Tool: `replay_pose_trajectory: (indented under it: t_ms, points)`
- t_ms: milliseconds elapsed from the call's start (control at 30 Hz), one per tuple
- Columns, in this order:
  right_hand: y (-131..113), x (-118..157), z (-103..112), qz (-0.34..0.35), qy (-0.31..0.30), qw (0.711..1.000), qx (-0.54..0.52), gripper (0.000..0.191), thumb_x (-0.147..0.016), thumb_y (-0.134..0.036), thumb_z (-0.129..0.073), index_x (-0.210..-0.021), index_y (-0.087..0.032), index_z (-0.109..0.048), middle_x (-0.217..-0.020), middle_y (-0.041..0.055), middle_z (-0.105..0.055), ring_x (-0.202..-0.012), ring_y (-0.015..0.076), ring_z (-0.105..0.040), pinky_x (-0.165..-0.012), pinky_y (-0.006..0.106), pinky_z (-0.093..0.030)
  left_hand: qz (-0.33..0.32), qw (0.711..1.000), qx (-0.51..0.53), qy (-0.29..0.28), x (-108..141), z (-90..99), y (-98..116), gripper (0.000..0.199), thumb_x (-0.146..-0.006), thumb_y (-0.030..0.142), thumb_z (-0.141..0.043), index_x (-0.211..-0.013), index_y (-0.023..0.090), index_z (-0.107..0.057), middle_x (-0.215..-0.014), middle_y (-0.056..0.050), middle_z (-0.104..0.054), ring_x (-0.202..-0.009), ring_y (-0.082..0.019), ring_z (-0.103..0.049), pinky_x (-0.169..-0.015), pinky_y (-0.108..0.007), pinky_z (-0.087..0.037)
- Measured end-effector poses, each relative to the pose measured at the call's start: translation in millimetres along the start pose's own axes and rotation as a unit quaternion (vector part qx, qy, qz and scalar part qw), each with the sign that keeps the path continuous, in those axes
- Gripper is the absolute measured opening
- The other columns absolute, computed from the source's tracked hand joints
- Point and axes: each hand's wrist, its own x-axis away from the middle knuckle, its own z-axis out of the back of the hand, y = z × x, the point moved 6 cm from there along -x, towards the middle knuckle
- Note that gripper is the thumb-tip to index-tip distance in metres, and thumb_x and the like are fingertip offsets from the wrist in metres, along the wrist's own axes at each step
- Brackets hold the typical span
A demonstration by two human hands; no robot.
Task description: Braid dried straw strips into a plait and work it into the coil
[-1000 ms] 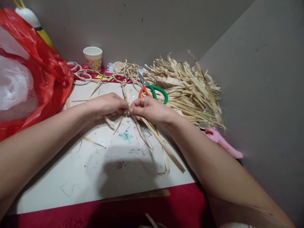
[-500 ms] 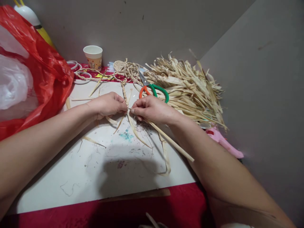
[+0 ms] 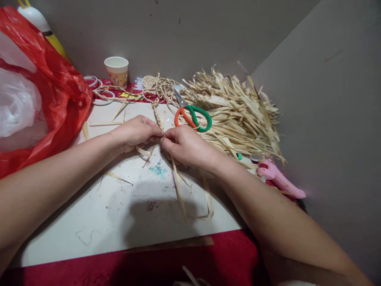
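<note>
Over the white board, my left hand (image 3: 141, 132) pinches the near end of a braided husk cord (image 3: 156, 115). Pressed up against it, my right hand (image 3: 184, 145) is closed on loose pale husk strips (image 3: 177, 184), whose tails hang down toward me from under the palm. The cord runs away from my fingers to a coiled heap of finished braid (image 3: 157, 84) at the back. Just beyond my right hand lie scissors (image 3: 193, 115) with one orange and one green handle. My fingertips hide the spot where strips and braid meet.
A big bundle of dried husks (image 3: 235, 111) fills the back right, with a pink glue gun (image 3: 279, 178) beside it. A paper cup (image 3: 116, 73) and white rings (image 3: 104, 98) stand at the back. On the left bulges a red plastic bag (image 3: 59, 91). Husk scraps litter the white board (image 3: 89, 222).
My right hand has come slightly down and its fingers now press closer to my left. The strip that stuck out right under my right wrist has swung round to point toward me.
</note>
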Motion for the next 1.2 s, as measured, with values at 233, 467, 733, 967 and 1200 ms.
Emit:
replay_pose_trajectory:
  t_ms: [233, 467, 733, 967, 1200]
  points:
    - [-8.8, 5.3, -3.9, 0.016, -0.009, 0.996, 0.086, 0.023, -0.083, -0.018, -0.043, -0.070, -0.013, -0.061, -0.064, 0.0069, -0.060, -0.054, 0.0123, -0.044, -0.054, 0.026, -0.029, 0.030, 0.998, 0.059, -0.003, -2.0, 0.6, -3.8, 0.033, -0.071, 0.005, -0.057, -0.047, 0.016, -0.038, -0.038, 0.009, -0.029, -0.033, 0.001, -0.022, -0.039, -0.018, -0.011]
    - [-34.3, 25.0, -6.1, 0.110, -0.163, 0.980, 0.038, 0.028, -0.085, -0.027, -0.050, -0.060, -0.015, -0.057, -0.053, 0.0008, -0.052, -0.047, 0.0083, -0.035, -0.048, 0.024, -0.025, 0.030, 0.995, 0.094, -0.029, -1.4, 0.4, -1.4, 0.030, -0.073, 0.006, -0.059, -0.050, 0.015, -0.041, -0.038, 0.008, -0.029, -0.033, 0.000, -0.021, -0.038, -0.018, -0.009]
    - [-13.1, 16.7, 47.7, 0.005, -0.035, 0.948, -0.315, 0.029, -0.085, -0.037, -0.059, -0.065, -0.016, -0.058, -0.055, 0.0003, -0.056, -0.043, 0.0060, -0.045, -0.041, 0.020, -0.032, 0.031, 0.992, 0.118, -0.043, -1.8, 3.8, -5.5, 0.024, -0.071, 0.009, -0.066, -0.055, 0.014, -0.048, -0.040, 0.008, -0.032, -0.035, 0.000, -0.023, -0.037, -0.016, -0.011]
    - [7.1, -12.2, 84.3, -0.019, 0.095, 0.955, -0.279, 0.024, -0.089, -0.029, -0.053, -0.069, -0.016, -0.057, -0.053, -0.0001, -0.052, -0.042, 0.0054, -0.042, -0.040, 0.019, -0.031, 0.037, 0.990, 0.120, -0.060, -5.3, 5.2, -7.7, 0.012, -0.069, 0.010, -0.067, -0.061, 0.011, -0.059, -0.051, -0.001, -0.056, -0.035, 0.000, -0.027, -0.032, -0.013, -0.015]
    - [-15.2, -24.2, 127.6, 0.154, 0.209, 0.955, 0.145, 0.019, -0.084, -0.017, -0.058, -0.066, -0.018, -0.054, -0.062, 0.0005, -0.049, -0.067, 0.0094, -0.051, -0.056, 0.021, -0.032, 0.047, 0.990, 0.114, -0.063, -7.9, 7.6, -8.5, 0.008, -0.069, 0.009, -0.067, -0.062, 0.011, -0.062, -0.062, -0.006, -0.065, -0.033, 0.001, -0.028, -0.030, -0.012, -0.017]
